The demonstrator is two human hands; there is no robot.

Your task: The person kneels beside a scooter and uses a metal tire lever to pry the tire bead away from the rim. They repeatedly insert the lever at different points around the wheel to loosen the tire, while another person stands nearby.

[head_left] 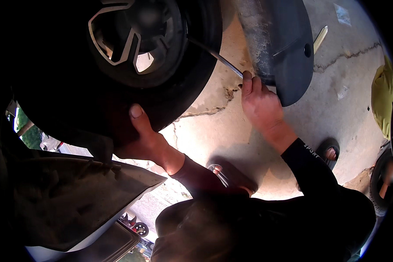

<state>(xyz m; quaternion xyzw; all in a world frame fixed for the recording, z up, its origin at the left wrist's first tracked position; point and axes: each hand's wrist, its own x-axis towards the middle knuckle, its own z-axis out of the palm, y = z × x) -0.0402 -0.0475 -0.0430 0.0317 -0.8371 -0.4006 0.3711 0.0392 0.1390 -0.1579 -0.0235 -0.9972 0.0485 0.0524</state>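
Observation:
A scooter-like wheel with a black tire (207, 65) and a dark spoked rim (127, 43) fills the upper left. My left hand (148, 139) grips the tire's lower side, thumb laid on its sidewall; the other fingers are lost in shadow. A slim metal lever (225, 62) slants from the rim's edge down to the right. Its outer end is in my right hand (262, 102), which is closed around it. What the lever's inner tip touches is too dark to tell.
Right of the wheel stands a dark plastic fender (288, 48). A flat, pale strip (320, 38) lies behind it on the cracked concrete floor (345, 96). Dirty body panels (78, 196) jut in at lower left. Yellow-green cloth (383, 100) and another tire (380, 174) are far right.

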